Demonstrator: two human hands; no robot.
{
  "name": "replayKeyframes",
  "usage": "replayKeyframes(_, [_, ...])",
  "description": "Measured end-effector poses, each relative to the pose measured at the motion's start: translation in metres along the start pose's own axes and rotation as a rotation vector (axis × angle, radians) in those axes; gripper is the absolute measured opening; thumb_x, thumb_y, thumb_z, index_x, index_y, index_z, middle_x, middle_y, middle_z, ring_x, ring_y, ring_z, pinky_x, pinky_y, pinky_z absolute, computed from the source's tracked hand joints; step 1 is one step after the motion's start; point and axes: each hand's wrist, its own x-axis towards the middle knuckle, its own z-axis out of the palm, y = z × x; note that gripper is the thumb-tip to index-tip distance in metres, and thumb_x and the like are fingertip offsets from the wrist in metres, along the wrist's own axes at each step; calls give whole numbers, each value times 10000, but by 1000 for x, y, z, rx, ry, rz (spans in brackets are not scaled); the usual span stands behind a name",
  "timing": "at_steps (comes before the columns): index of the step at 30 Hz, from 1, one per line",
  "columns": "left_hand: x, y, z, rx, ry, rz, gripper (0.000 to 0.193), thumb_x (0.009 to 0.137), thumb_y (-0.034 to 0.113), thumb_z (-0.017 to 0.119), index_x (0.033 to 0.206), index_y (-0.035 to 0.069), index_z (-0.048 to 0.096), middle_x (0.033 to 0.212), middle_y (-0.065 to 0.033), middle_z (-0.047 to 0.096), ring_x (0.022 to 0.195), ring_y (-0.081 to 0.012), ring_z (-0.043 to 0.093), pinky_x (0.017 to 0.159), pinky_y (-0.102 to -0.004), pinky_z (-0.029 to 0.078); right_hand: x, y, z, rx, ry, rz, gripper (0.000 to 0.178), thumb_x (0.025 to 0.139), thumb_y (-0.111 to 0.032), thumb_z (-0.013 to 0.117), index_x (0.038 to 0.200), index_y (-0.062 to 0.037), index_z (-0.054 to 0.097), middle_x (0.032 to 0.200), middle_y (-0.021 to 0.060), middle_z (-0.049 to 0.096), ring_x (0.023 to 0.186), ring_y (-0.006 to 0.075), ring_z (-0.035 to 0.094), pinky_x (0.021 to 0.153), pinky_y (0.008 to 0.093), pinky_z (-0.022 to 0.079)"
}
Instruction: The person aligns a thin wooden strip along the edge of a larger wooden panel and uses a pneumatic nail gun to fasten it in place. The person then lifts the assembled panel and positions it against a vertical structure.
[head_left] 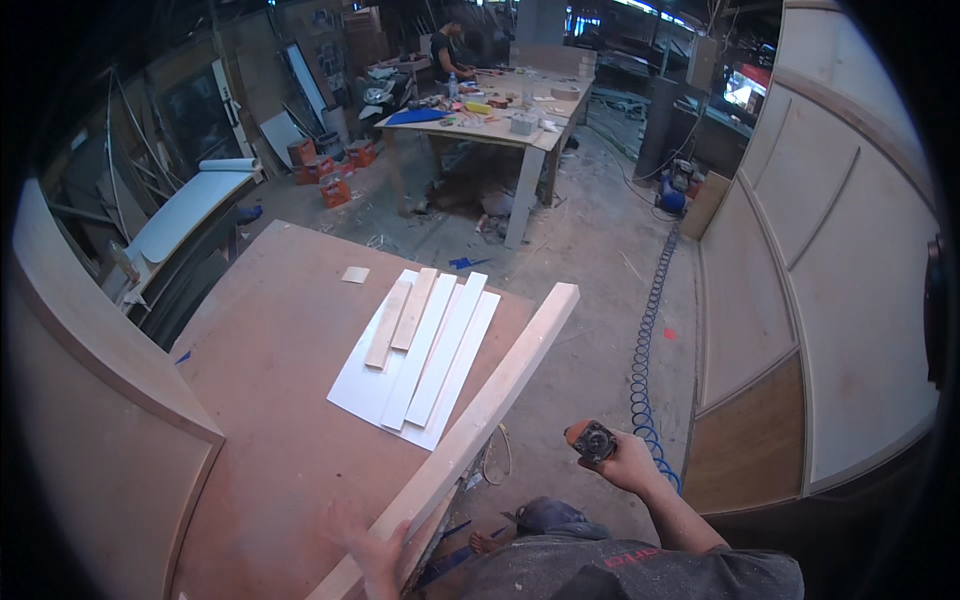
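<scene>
My left hand rests on the near end of a long pale wooden batten that lies slantwise over the right edge of a brown board table. My right hand is out to the right, off the table, closed around a small orange and black air tool. A blue coiled hose runs from that tool away across the floor. On the table lie several white strips on a white sheet and two short wooden slats.
A large curved plywood panel stands on the right, another curved panel at the left. A cluttered workbench stands at the back, with a person bent over its far side. Orange crates sit on the dusty floor.
</scene>
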Motion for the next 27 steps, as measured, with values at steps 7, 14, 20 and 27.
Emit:
replayKeyframes(7, [49,63,58,-65,-47,7,880,823,561,893,1448,-11,655,1612,-303,505,1550,-497,409,1261,-724,217,17,11,-18,33,37,38,546,805,-386,930,1233,-82,783,1085,198,811,1083,406,771,907,474,598])
replayKeyframes(14, [90,152,132,-91,-96,145,700,825,355,917,1387,2,692,1528,-238,582,1458,-448,522,1237,-736,245,83,65,-51,143,35,63,487,804,-304,942,1171,-25,785,1020,189,816,1009,360,802,874,425,603])
replayKeyframes(20, [110,238,209,-53,-181,107,666,826,358,904,1381,47,704,1484,-192,601,1452,-412,530,1250,-734,231,153,114,-117,107,-3,42,555,828,-355,900,1298,-91,766,1093,196,813,1078,395,779,922,464,603])
replayKeyframes(27, [134,299,279,-55,-112,267,638,867,289,870,1419,32,680,1496,-220,615,1427,-445,535,1226,-703,300,218,169,-168,61,96,45,550,864,-333,893,1309,-47,740,1109,213,804,1087,396,774,918,454,589])
